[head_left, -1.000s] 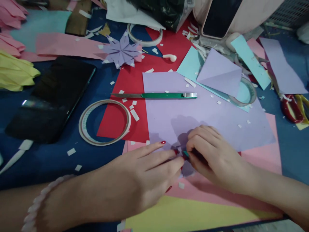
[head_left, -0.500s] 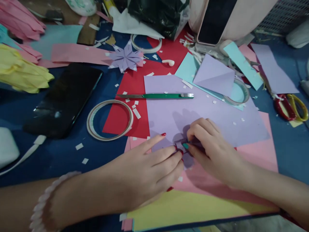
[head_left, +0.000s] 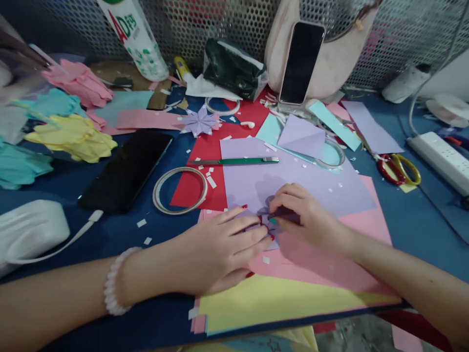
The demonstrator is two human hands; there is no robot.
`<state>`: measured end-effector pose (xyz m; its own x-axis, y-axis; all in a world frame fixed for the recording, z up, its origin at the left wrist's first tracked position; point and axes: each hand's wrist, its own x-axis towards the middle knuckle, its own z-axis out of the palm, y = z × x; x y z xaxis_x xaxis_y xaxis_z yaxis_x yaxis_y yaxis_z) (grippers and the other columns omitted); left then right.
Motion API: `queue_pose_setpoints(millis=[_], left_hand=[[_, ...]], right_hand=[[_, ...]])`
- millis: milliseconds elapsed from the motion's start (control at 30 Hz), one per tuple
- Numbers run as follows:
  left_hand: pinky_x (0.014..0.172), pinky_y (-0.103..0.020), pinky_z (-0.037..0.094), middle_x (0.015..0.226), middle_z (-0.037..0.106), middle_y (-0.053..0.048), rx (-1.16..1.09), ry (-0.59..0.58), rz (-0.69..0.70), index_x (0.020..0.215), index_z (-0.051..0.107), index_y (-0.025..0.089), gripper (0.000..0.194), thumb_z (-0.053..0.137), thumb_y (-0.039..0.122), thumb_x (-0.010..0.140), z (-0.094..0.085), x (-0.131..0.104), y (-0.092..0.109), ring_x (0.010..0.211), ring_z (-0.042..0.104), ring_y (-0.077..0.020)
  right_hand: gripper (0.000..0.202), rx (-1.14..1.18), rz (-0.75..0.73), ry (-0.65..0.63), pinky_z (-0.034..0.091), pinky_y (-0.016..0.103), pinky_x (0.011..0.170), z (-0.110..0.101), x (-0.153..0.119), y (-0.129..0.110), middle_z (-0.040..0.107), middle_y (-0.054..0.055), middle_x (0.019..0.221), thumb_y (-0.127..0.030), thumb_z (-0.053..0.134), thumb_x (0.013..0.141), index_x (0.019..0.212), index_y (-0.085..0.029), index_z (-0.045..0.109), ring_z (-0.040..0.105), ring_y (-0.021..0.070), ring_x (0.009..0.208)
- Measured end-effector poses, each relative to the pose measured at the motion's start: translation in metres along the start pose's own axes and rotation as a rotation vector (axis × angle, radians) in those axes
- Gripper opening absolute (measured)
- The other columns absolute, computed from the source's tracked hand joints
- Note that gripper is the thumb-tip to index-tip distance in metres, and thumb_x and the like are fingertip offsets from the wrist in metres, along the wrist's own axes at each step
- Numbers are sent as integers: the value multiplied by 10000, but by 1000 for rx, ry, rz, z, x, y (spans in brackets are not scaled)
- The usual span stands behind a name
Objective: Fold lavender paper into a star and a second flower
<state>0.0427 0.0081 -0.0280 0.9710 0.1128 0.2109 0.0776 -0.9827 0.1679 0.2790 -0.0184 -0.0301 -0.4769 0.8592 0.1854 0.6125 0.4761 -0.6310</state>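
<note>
My left hand [head_left: 220,247] lies flat with fingers stretched, its fingertips pressing on a small purple paper piece [head_left: 271,243]. From the other side my right hand [head_left: 309,217] is closed in a pinch at that same piece, thumb and forefinger against it. The fingers hide most of the piece, so its folds do not show. Under both hands is a stack of coloured sheets: a purple sheet [head_left: 249,183], a pink sheet [head_left: 359,239] and a yellow sheet [head_left: 256,303]. Beyond the fingers, a green-handled craft knife [head_left: 249,160] rests across the purple sheet.
Left of the sheets are a tape roll [head_left: 155,195] and a black phone [head_left: 126,171] on a cable. Behind lies a purple paper star [head_left: 200,121]. Scissors [head_left: 391,169] and a power strip [head_left: 445,159] are on the right. A second phone [head_left: 302,63] leans on a pink bag [head_left: 335,73].
The view has tilted up and widened, bringing in the bottle, mesh panel and power strip. Both hands stay at the purple paper piece with nearly the same grip.
</note>
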Motion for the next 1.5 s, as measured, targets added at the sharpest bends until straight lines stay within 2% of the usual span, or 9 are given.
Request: queue_pose_setpoints(millis=[167, 333, 533, 633, 733, 933, 1133, 1367, 1500], left_hand=[[1109, -432, 193, 1243, 633, -48, 31, 25, -4, 1218, 580, 159, 338, 469, 320, 943, 0, -2, 0, 1181, 492, -247], [1107, -395, 206, 1227, 640, -62, 51, 42, 4, 1150, 617, 147, 312, 478, 331, 939, 0, -2, 0, 1173, 498, -225], [1074, -384, 252, 1239, 633, -66, 59, 21, -2, 1170, 608, 140, 335, 447, 339, 954, 3, -4, 1, 1163, 504, -221], [1050, -383, 277, 1253, 623, -76, 63, 0, -7, 1192, 595, 129, 354, 416, 332, 963, 4, -5, 2, 1153, 515, -227], [1040, -383, 289, 1253, 623, -80, 61, 1, -6, 1181, 597, 129, 345, 396, 316, 971, 3, -6, 2, 1162, 514, -228], [1028, -361, 333, 1246, 628, -93, 41, 12, -25, 1208, 580, 96, 353, 396, 291, 978, 4, -7, 3, 1171, 521, -226], [1043, -370, 336, 1252, 622, -115, 18, 22, -37, 1209, 578, 80, 362, 375, 272, 979, 5, -7, 6, 1165, 528, -240], [1032, -400, 330, 1261, 611, -98, -15, -25, -58, 1223, 563, 113, 372, 468, 327, 933, 0, -2, 6, 1149, 515, -255], [1039, -422, 317, 1266, 599, -107, -14, -7, -56, 1229, 558, 119, 381, 497, 330, 917, 0, -2, 6, 1171, 493, -272]], right_hand=[[157, 1, 29, -29, 397, 304, 728, -1, -2, -3, 559, 23, 792, -27, 585, 744, 755, -179, 546, 490, 172, 790], [112, 16, -35, -40, 400, 314, 723, -2, -1, -6, 601, 24, 776, -62, 575, 797, 794, -174, 565, 507, 163, 752], [126, -36, -208, 59, 437, 314, 709, -3, -4, -1, 662, 48, 789, -109, 533, 913, 846, -158, 627, 554, 163, 757], [142, -203, -355, 24, 431, 336, 694, -7, -9, 4, 689, 72, 856, -113, 501, 935, 907, -136, 638, 567, 178, 784], [189, -322, -500, 4, 423, 338, 667, -13, -11, 4, 701, 86, 881, -100, 461, 951, 875, -111, 634, 581, 176, 787], [294, -550, -654, -15, 400, 341, 647, -17, -12, -2, 708, 68, 898, -72, 401, 962, 811, -141, 643, 590, 156, 776], [293, -523, -632, -60, 398, 352, 652, -18, -9, -2, 686, 80, 845, -84, 390, 962, 809, -151, 631, 578, 181, 788], [321, -487, -546, -188, 355, 346, 722, -23, -11, -1, 646, 77, 858, -116, 332, 999, 854, -132, 618, 536, 177, 807], [251, -495, -527, -220, 345, 331, 713, -23, -12, -1, 633, 59, 862, -133, 410, 978, 844, -135, 622, 511, 162, 775]])
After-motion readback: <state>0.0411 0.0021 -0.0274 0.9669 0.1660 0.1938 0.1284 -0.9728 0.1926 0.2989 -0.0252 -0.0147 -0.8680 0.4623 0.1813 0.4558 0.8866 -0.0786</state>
